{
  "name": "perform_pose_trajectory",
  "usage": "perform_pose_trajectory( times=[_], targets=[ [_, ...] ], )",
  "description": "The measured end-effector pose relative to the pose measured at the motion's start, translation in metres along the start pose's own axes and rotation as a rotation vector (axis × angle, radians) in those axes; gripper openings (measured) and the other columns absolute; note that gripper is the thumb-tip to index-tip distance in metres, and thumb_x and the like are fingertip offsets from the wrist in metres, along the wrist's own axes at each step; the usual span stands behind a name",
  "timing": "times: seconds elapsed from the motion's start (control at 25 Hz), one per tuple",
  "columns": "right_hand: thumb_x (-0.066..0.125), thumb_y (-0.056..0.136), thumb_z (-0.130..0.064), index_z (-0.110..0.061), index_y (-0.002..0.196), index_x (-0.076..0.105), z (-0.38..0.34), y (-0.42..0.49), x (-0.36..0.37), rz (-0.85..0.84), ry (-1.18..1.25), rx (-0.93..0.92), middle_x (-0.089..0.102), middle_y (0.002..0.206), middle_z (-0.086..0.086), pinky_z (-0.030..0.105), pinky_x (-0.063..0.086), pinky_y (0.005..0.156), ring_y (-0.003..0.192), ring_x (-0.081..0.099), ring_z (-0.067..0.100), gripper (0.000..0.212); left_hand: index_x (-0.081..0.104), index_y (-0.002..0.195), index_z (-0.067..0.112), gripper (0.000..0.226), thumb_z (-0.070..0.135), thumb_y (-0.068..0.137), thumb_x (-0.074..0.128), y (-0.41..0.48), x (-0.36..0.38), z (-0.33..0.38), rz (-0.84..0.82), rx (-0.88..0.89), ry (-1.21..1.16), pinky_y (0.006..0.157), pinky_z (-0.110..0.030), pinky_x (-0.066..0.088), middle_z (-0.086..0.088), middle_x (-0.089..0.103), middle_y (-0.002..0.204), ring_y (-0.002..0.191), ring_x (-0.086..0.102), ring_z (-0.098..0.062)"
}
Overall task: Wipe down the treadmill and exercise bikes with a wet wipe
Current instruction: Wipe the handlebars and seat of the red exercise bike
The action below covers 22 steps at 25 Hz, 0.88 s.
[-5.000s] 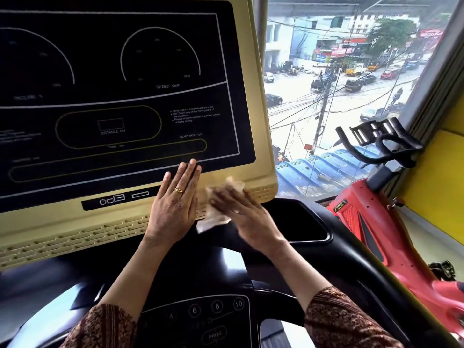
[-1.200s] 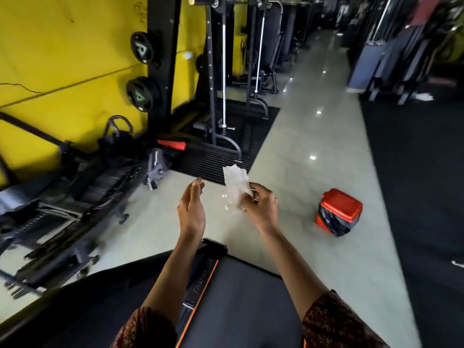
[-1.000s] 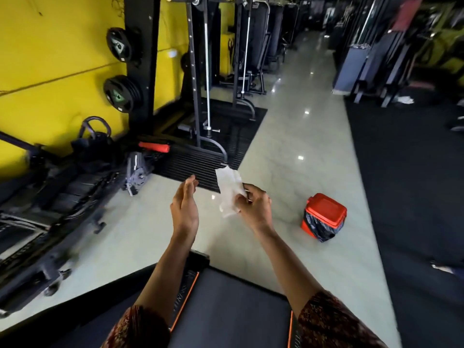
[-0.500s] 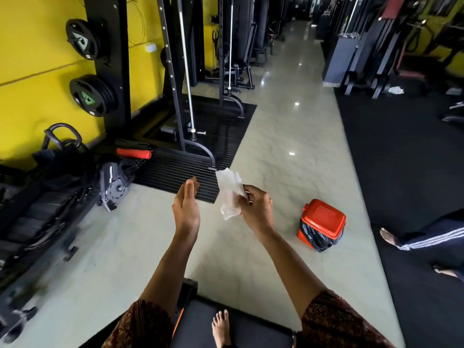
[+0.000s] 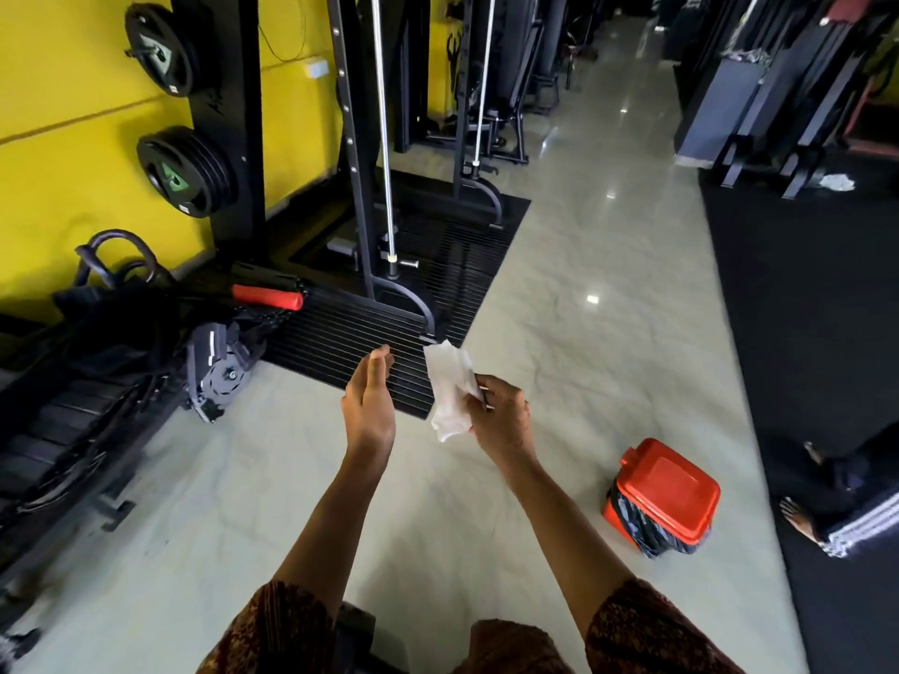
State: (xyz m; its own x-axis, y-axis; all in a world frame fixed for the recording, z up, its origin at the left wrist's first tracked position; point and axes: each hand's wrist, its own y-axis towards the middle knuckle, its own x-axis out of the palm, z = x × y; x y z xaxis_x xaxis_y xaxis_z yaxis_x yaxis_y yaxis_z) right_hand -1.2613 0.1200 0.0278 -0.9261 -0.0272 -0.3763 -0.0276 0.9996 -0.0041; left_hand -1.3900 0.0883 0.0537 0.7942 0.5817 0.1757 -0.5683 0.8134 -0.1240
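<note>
The person's right grip (image 5: 501,420), a bare hand, pinches a crumpled white wet wipe (image 5: 450,391) upright above the pale glossy tiled floor (image 5: 559,284). The left grip (image 5: 369,406), fingers straight, is held edge-on just beside the wipe, not touching it. A square red-lidded bin (image 5: 664,493) stands on the floor to the right.

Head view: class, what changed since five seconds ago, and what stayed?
The person turned from the treadmill console toward the gym floor. The left hand left the console and is open in the air. The right hand stopped wiping. Unchanged: its grip on the wet wipe.
</note>
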Motion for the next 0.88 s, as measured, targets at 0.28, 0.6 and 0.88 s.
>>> perform_pose_trajectory(
  times=[0.28, 0.6, 0.88],
  targets=[
    [0.058, 0.079, -0.009, -0.020, 0.091, 0.068, 0.107, 0.137, 0.089, -0.160, 0.071, -0.101, 0.069, 0.085, 0.002, 0.050, 0.054, 0.081, 0.087, 0.064, 0.030, 0.019, 0.052, 0.130, 0.009, 0.039, 0.028, 0.103, 0.033, 0.117, 0.005, -0.130, 0.174, 0.130, 0.028, 0.100, -0.022, 0.033, -0.003, 0.055, 0.127, 0.120, 0.049, -0.012],
    [0.057, 0.079, 0.004, -0.022, 0.081, 0.065, 0.183, 0.229, 0.159, -0.443, 0.149, -0.192, 0.065, 0.077, -0.006, 0.038, 0.056, 0.071, 0.079, 0.063, 0.018, 0.028, 0.057, 0.123, 0.011, 0.036, 0.028, 0.103, 0.033, 0.205, -0.002, -0.244, 0.411, 0.153, -0.014, 0.098, -0.032, 0.037, -0.005, 0.060, 0.118, 0.118, 0.054, -0.021],
    [0.055, 0.068, -0.008, -0.028, 0.073, 0.065, 0.130, 0.272, 0.290, -0.715, 0.198, -0.262, 0.069, 0.079, 0.005, 0.054, 0.055, 0.067, 0.074, 0.065, 0.025, 0.023, 0.062, 0.116, 0.014, 0.034, 0.034, 0.101, 0.038, 0.271, -0.078, -0.205, 0.744, 0.209, -0.051, 0.097, -0.034, 0.038, -0.002, 0.065, 0.109, 0.108, 0.058, -0.017]
  ],
)
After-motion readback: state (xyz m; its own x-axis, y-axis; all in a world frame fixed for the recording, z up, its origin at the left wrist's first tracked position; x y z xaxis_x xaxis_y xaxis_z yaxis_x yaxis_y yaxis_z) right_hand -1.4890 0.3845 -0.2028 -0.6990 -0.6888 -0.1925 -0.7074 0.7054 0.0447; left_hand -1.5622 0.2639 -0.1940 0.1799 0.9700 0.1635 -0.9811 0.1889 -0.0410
